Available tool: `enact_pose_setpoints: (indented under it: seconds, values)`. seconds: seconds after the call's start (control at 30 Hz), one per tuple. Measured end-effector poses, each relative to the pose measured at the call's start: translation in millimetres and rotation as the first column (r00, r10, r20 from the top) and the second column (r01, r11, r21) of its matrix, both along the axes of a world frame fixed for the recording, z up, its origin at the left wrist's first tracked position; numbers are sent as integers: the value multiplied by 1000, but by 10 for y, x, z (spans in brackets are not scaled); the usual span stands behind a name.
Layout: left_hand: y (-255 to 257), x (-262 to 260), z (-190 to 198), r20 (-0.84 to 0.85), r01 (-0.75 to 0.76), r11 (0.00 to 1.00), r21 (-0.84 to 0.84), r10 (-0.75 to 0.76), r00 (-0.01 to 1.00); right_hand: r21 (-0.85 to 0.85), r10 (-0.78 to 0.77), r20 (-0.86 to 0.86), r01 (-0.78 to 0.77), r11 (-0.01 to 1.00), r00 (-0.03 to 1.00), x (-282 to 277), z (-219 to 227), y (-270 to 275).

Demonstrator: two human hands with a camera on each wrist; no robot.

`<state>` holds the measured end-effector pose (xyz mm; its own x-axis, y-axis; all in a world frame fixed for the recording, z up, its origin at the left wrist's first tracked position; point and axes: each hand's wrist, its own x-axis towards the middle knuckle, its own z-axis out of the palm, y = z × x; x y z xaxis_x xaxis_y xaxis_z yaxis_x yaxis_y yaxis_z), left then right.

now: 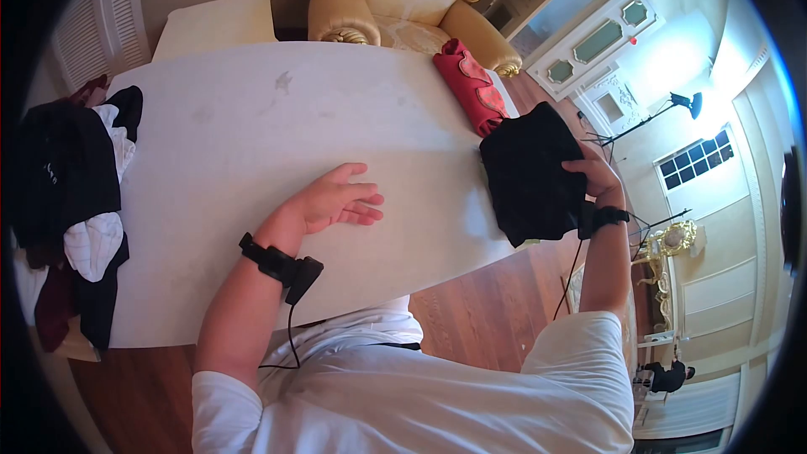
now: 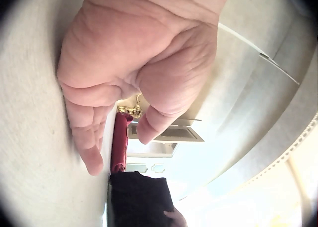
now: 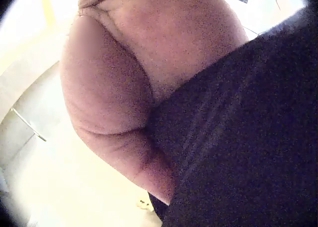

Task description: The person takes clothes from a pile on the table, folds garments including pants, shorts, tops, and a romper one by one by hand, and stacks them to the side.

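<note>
My right hand (image 1: 598,175) grips a folded black cloth garment (image 1: 534,172) by its right side, the thumb lying over the near face. The garment is at the table's right end, and in the right wrist view its dark fabric (image 3: 248,122) fills the space beside the thumb; the other fingers are hidden behind it. My left hand (image 1: 336,200) is empty, its fingers loosely spread and its edge low over the white table (image 1: 252,134). Just beyond the black garment lies a rolled red cloth bundle (image 1: 472,88), seen also in the left wrist view.
A heap of dark, white and maroon clothes (image 1: 71,176) covers the table's left end. Behind the table stand a gilded armchair (image 1: 412,0) and a pale seat (image 1: 214,25). A lamp on a stand (image 1: 685,105) is off to the right, and a person (image 1: 668,377) sits far back.
</note>
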<state>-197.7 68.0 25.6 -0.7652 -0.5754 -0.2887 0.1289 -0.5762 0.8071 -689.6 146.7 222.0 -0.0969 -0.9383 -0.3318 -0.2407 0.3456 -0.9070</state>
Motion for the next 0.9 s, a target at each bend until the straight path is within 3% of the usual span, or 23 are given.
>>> enact_pose_setpoints:
  seconds: [0.13, 0.2, 0.43, 0.53, 0.63, 0.73, 0.9]
  values:
    - [-4, -8, -4, 1, 8, 1000, -5, -8, 1000, 29, -36, -30, 37, 999, 999, -234, -221, -71]
    - [-4, -1, 7, 0, 13, 1000, -8, -13, 1000, 109, -55, -135, 70, 992, 989, -331, -294, -79]
    - [5, -10, 34, 25, 16, 1000, -8, -16, 1000, 109, -97, -271, 130, 986, 958, -616, -584, -71]
    - [13, -4, 64, 21, 18, 1000, -13, -17, 1000, 142, -216, -353, 280, 949, 910, -629, -703, 27]
    - [24, -2, 85, 34, 11, 1000, -13, -10, 999, 173, -370, -293, 429, 886, 882, -764, -916, 191]
    - [30, -9, 96, 61, 9, 1000, -5, -9, 998, 224, -418, -351, 508, 832, 838, -686, -937, 397]
    - [21, -6, 87, 49, 15, 1000, -3, -14, 999, 272, -244, -372, 357, 894, 896, -893, -943, 448]
